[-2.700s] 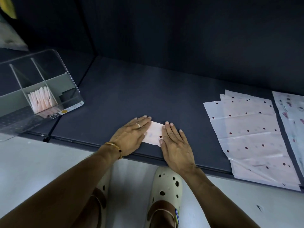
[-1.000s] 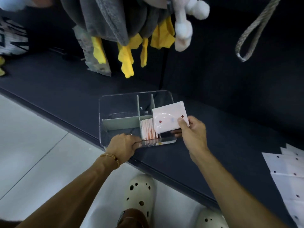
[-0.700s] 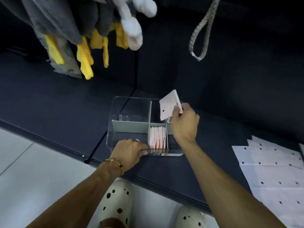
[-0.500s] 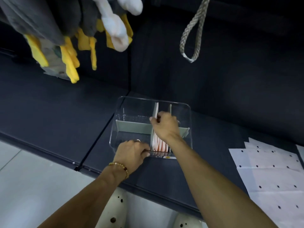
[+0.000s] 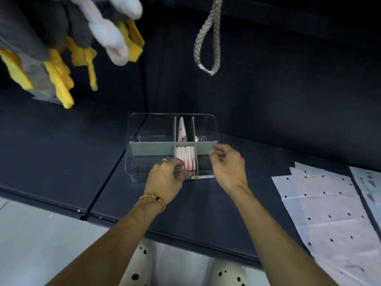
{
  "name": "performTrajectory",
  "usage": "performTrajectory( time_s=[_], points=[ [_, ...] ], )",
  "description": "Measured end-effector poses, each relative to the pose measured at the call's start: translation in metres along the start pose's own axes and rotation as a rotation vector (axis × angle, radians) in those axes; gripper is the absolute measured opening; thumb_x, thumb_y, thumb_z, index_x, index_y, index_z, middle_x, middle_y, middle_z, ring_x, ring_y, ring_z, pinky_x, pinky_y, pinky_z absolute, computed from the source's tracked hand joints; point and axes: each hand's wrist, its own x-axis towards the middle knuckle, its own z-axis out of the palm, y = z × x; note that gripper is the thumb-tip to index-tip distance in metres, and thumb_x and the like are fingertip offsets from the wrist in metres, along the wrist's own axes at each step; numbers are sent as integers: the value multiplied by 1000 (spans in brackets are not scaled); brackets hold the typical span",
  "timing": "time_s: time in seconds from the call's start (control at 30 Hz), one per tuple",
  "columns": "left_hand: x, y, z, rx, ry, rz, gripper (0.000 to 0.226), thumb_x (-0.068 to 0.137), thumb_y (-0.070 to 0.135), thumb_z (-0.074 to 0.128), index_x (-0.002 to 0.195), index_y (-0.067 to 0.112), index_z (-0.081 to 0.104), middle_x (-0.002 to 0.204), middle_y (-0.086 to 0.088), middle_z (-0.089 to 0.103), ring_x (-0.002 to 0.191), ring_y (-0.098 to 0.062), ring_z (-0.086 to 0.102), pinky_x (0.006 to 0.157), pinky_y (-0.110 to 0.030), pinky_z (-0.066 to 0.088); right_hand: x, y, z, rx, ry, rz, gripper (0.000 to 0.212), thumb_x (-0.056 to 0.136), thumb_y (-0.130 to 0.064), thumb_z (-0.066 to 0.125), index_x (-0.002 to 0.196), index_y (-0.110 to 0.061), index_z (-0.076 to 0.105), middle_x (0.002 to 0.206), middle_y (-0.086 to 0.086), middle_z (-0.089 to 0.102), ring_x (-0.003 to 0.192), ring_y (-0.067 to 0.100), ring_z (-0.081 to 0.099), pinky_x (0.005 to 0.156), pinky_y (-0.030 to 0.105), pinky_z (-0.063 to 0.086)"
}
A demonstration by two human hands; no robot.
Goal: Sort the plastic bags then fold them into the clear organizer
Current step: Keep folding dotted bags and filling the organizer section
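Observation:
The clear organizer (image 5: 152,129) with grey dividers stands on the dark shelf. Several folded pink bags (image 5: 185,159) stand upright in its front middle compartment. One folded dotted bag (image 5: 181,129) leans in the back middle compartment. My left hand (image 5: 167,178) grips the organizer's front wall, fingers curled over the rim. My right hand (image 5: 226,164) hovers by the organizer's right end, loosely curled and empty. A pile of flat white bags with dark dots (image 5: 321,203) lies on the shelf to the right.
A second pile of patterned bags (image 5: 369,182) lies at the far right edge. Grey, white and yellow plush items (image 5: 61,38) hang at the upper left, and a rope loop (image 5: 206,38) hangs above the organizer. The shelf's front edge (image 5: 185,234) runs below my wrists.
My right hand carried the folded dotted bag to the organizer, set it in the back middle compartment, let go and drew back to the right. My left hand stayed on the front wall.

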Motion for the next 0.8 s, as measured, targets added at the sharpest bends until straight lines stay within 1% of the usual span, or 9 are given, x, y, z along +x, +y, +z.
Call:
performTrajectory(
  time_s=[0.07,0.13,0.23,0.33,0.47,0.53,0.6,0.7,0.8],
  points=[
    [-12,20,9,-192,33,-46,11,86,19,65,96,17,70,92,5,69,85,-4,62,79,-14,48,-14,25,-23,6,48,80,25,94,-28,56,116,-17,64,92,-14,63,80,-7,58,69,0,40],
    [-26,41,24,-411,-7,-136,15,89,21,63,102,17,69,93,11,67,84,7,60,72,-1,42,-31,53,-51,6,117,170,27,95,-29,55,117,-16,63,94,-11,63,86,1,60,77,11,43],
    [-44,69,57,-614,-64,-237,18,92,21,59,108,18,67,91,13,66,81,11,59,67,0,41,-58,100,-99,-29,232,295,27,96,-26,54,117,-13,63,99,-1,66,95,16,61,88,25,45],
    [-60,95,97,-643,-174,-225,24,95,23,56,117,17,63,106,10,64,92,7,57,69,1,41,-87,150,-149,-92,325,423,30,96,-24,52,122,-10,60,116,9,66,105,25,61,97,37,48],
    [-78,135,155,-650,-323,-177,30,95,21,54,125,15,56,121,1,60,105,-3,56,79,0,41,-118,210,-205,-343,336,525,46,96,-34,53,136,-13,49,141,10,49,126,29,48,105,39,39],
    [-86,154,180,-600,-405,-103,34,95,22,54,128,15,54,126,0,56,114,-7,54,92,-8,40,-129,231,-221,-464,203,527,57,93,-41,55,143,-17,39,151,7,36,135,28,36,108,42,35],
    [-93,169,202,-477,-487,18,39,94,27,55,132,17,50,132,1,51,122,-11,48,103,-23,38,-137,245,-228,-564,71,467,60,90,-45,59,141,-20,40,150,7,35,135,28,34,104,42,37],
    [-101,182,225,-240,-546,279,50,90,34,58,137,23,44,138,7,44,126,-9,39,102,-17,29,-143,255,-226,-623,110,315,41,85,-37,67,123,-20,62,133,10,52,117,33,47,87,43,47],
    [-104,186,240,4,-652,552,63,84,40,65,140,24,42,145,6,38,133,-12,29,107,-15,17,-140,259,-227,-670,159,251,23,90,-27,63,109,-19,71,125,10,58,108,35,52,83,42,49]
  ],
)
